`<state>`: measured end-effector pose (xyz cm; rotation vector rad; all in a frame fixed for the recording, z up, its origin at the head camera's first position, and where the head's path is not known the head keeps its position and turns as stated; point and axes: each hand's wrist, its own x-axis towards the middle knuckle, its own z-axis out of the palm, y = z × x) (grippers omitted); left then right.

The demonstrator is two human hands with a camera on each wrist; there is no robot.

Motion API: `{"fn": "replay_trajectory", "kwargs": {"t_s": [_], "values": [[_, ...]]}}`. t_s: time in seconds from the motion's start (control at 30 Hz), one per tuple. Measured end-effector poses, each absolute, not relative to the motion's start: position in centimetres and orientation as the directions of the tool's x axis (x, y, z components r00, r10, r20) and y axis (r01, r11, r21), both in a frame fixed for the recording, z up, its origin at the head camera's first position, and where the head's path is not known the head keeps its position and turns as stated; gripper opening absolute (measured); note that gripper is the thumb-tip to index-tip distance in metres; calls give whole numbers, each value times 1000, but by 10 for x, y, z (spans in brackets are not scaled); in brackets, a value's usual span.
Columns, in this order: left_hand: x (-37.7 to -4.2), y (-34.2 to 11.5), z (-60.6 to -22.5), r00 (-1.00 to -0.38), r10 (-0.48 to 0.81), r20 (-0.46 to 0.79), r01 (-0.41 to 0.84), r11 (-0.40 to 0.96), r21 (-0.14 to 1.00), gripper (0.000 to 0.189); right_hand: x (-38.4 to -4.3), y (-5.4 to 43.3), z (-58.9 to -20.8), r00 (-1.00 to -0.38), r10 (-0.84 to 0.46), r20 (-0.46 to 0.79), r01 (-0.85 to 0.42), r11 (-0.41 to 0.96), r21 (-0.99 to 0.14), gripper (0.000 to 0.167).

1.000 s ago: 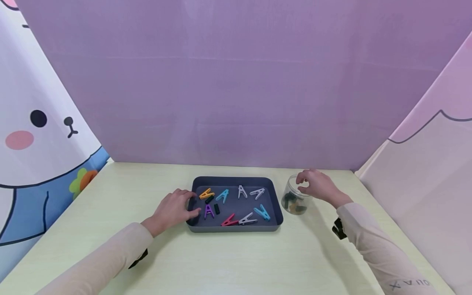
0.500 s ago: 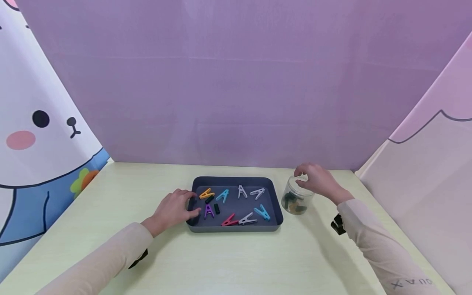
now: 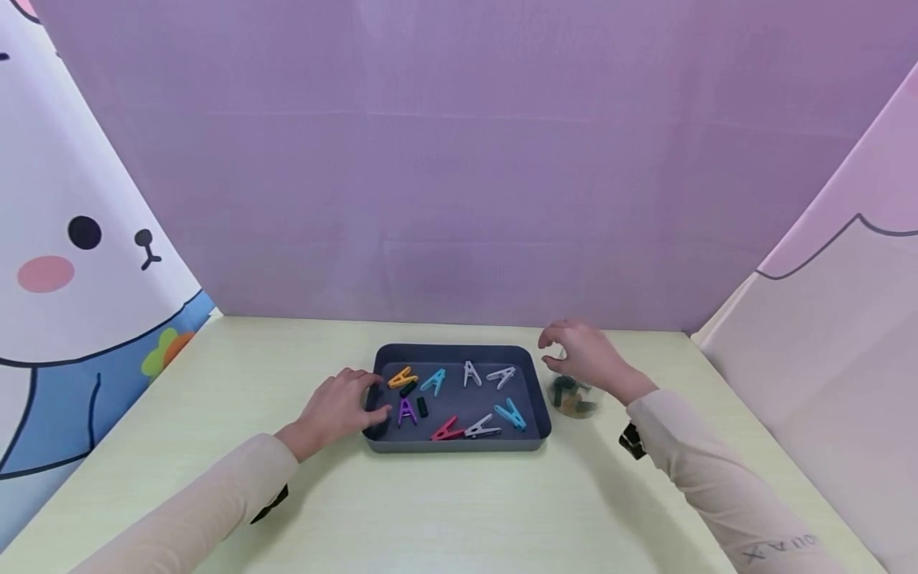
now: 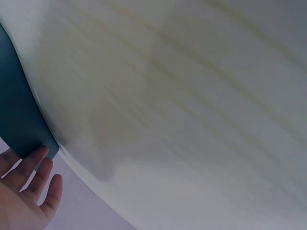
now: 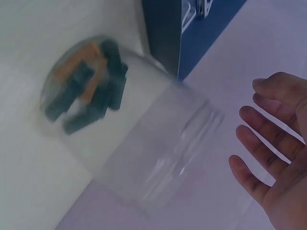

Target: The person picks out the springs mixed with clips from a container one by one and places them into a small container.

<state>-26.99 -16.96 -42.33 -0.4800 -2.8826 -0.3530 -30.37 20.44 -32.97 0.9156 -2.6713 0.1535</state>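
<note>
My left hand [image 3: 335, 410] rests at the left rim of a dark grey tray [image 3: 459, 446], thumb and fingertips over the edge; in the left wrist view its loosely bent fingers touch the tray wall. In the tray lie several clothespins: yellow [image 3: 402, 377], purple [image 3: 406, 412], red [image 3: 446, 430], blue [image 3: 510, 414] and white [image 3: 500, 376]. Two small dark blocks [image 3: 422, 407] lie at the left. My right hand [image 3: 588, 357], holding nothing, hovers over a clear jar [image 5: 158, 143] with its fingers relaxed and apart. Dark green and orange blocks [image 5: 79, 96] lie at the jar's bottom.
The jar stands right beside the tray's right wall on a pale wooden table [image 3: 459, 510]. A purple backdrop [image 3: 459, 175] rises behind the table. Printed cloths hang at the left [image 3: 86, 303] and right [image 3: 825, 343].
My right hand has moved left across the jar's mouth, toward the tray. The left hand, the tray, the clothespins and the jar have stayed in place.
</note>
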Motion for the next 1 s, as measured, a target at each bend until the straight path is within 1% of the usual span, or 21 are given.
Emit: {"fn": "replay_trajectory", "kwargs": {"t_s": [0.37, 0.6, 0.77, 1.0], "values": [[-270, -170, -424, -927, 295, 233, 342, 919, 197, 56, -299, 171, -347, -715, -642, 276, -664, 747, 18, 20], [-270, -170, -424, -928, 293, 231, 340, 918, 202, 56, -296, 149, -359, -705, -671, 231, -680, 731, 49, 18], [-270, -170, -424, -927, 294, 232, 341, 918, 202, 56, -294, 135, -366, -678, -701, 222, -712, 701, 39, 19], [-270, -170, -424, -924, 297, 240, 347, 916, 203, 55, -296, 117, -374, -639, -749, 176, -755, 654, 48, 21]]}}
